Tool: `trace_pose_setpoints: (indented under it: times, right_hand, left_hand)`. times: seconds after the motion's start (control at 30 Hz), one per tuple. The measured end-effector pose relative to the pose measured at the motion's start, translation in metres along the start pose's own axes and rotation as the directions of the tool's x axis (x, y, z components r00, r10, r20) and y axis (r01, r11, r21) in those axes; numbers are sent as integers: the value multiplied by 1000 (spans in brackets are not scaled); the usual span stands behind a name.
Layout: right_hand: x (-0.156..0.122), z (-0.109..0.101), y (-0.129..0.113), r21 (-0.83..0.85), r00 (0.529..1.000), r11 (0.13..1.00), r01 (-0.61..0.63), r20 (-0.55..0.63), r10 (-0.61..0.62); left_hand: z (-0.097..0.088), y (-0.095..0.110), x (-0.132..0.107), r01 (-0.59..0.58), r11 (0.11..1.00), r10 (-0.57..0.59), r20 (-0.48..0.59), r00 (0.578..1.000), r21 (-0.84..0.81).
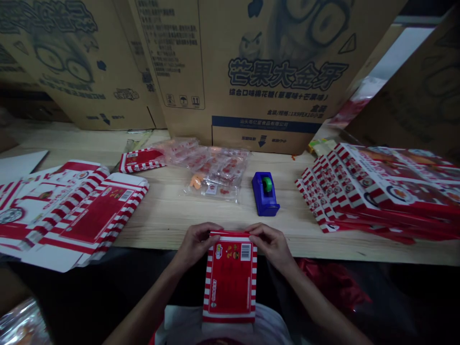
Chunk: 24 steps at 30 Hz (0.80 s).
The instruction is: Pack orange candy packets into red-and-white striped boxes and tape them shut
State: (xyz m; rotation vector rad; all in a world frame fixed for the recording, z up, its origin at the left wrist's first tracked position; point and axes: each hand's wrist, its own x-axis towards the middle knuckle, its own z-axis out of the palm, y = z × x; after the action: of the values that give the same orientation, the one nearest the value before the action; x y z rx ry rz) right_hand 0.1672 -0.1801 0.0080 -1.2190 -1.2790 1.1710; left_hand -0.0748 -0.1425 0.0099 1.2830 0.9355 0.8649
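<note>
A flat red-and-white striped carton (pixel 232 278) is upright in front of my body, its printed panel with a barcode facing the camera. My left hand (pixel 197 242) pinches its upper left corner, and my right hand (pixel 272 243) pinches the upper right corner. Both sets of fingers are closed along the carton's top edge, at the table's front edge. Beyond it on the table lie several clear sealed candy packets (pixel 215 167). A blue tape dispenser (pixel 265 194) with a green roll stands a little behind my right hand.
Folded striped cartons (pixel 104 215) are fanned out at the left, overhanging the table edge. Another red carton (pixel 142 159) lies beside the packets. At the right rises a stack of printed packs (pixel 381 191). Large cardboard boxes (pixel 266 115) wall off the back of the wooden table (pixel 161 215).
</note>
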Motion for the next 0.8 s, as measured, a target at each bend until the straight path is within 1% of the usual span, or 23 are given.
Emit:
trace_pose_setpoints:
  times: [0.1, 0.17, 0.2, 0.23, 0.27, 0.3, 0.33, 0.37, 0.4, 0.47, 0.53, 0.57, 0.63, 0.73, 0.77, 0.8]
  right_hand:
    - [-5, 6, 4, 20, 1000, 1000, 6, -7, -5]
    - [-5, 5, 4, -12, 1000, 1000, 24, 3, -24]
    - [-2, 3, 3, -46, 998, 998, 48, -32, -50]
    - [2, -1, 2, -92, 991, 993, 79, -104, -88]
    - [7, -7, 2, -150, 967, 983, 105, -215, -137]
    - [14, -15, 2, -213, 922, 970, 115, -340, -184]
    - [21, -23, 2, -266, 867, 959, 98, -450, -214]
    - [30, -32, 4, -302, 823, 951, 65, -523, -223]
    - [38, -41, 6, -322, 802, 947, 26, -558, -212]
    - [53, -53, 13, -322, 810, 946, -34, -563, -163]
    - [65, -58, 21, -296, 821, 954, -47, -555, -132]
    - [69, -58, 25, -277, 816, 960, -42, -564, -127]
    - [73, -53, 31, -226, 793, 974, -28, -598, -116]
    - [68, -42, 34, -137, 750, 990, 14, -654, -101]
    - [64, -39, 34, -109, 742, 994, 31, -663, -96]
    - [59, -36, 35, -82, 747, 995, 48, -659, -90]
  left_hand:
    - [0, -6, -2, -68, 996, 70, -36, 997, 53]
    - [-1, -8, -1, -100, 992, 104, -47, 993, 76]
    - [-2, -9, -1, -113, 990, 118, -54, 992, 89]
    - [-2, -9, 0, -124, 987, 131, -58, 990, 105]
    - [-2, -10, 0, -132, 984, 139, -58, 989, 116]
    - [-1, -11, 1, -135, 984, 142, -50, 989, 120]
    - [0, -12, 2, -134, 984, 139, -36, 990, 116]
    - [2, -12, 3, -128, 986, 132, -22, 991, 106]
    - [4, -12, 4, -124, 988, 126, -17, 992, 90]
    - [9, -12, 6, -112, 992, 113, -20, 993, 52]
    - [13, -11, 8, -96, 995, 97, -45, 994, 18]
    - [15, -11, 8, -73, 997, 72, -59, 996, -4]
    - [17, -12, 8, 19, 997, -25, -77, 997, -68]
    - [18, -14, 6, 149, 978, -165, -96, 982, -149]
    - [17, -14, 6, 164, 974, -183, -110, 977, -159]
    - [17, -14, 5, 166, 972, -187, -127, 974, -164]
